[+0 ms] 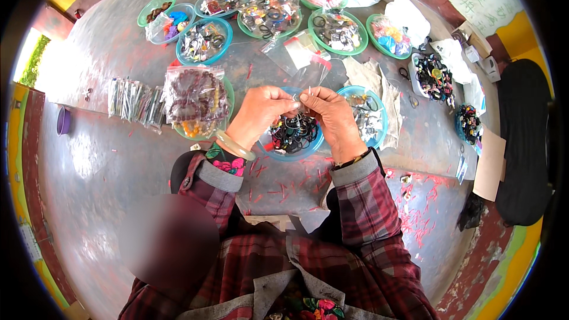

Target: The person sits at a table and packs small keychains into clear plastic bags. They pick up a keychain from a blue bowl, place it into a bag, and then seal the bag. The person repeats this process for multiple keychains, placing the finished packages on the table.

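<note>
My left hand (261,108) and my right hand (335,117) meet fingertip to fingertip, both pinched closed. A tiny pale, thin piece shows between the fingers, too small to name. Below them sits a blue basin (291,156) holding a tangle of black cords (294,133) with small bright bits. Beside my right hand stands another blue basin (384,124) with white pieces and black-handled scissors. Near my left wrist, a clear bag of dark red and amber beads (198,98) lies over a green basin.
Bundles of thin packaged pieces (135,102) lie at the left. Several basins of bagged trinkets, among them a green one (323,47), stand across the far side. A grey cloth (391,104) and a white basket (415,80) are at the right. Red scraps (418,213) litter the floor.
</note>
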The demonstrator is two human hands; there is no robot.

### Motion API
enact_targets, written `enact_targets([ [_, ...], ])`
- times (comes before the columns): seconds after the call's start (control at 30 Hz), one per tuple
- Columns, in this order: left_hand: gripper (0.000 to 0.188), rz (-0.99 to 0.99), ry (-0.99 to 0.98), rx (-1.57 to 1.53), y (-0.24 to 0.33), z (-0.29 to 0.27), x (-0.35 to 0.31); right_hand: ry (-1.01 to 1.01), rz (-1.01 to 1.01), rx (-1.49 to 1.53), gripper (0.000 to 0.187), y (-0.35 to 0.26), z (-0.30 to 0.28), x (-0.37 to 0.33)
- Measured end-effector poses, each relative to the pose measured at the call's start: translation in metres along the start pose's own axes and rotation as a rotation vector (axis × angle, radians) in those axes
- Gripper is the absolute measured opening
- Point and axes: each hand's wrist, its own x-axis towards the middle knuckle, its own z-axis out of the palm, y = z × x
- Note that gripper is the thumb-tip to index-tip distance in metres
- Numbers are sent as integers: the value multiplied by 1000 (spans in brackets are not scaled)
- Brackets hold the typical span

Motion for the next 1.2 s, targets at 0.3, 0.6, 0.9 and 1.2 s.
enact_targets([
  [0.3, 25, 135, 37, -147, 7, 3, -4, -34, -13, -167, 4, -2, -3, 0],
  [0.6, 19, 77, -1, -195, 0, 0, 1, -47, -42, -268, 6, 1, -2, 0],
  [0.9, 14, 133, 227, 159, 2, 0, 3, 287, -724, -906, 16, -17, 7, -11],
  [1.2, 13, 481, 325, 629, -11, 9, 5, 185, -735, -1156, 28, -13, 23, -19],
])
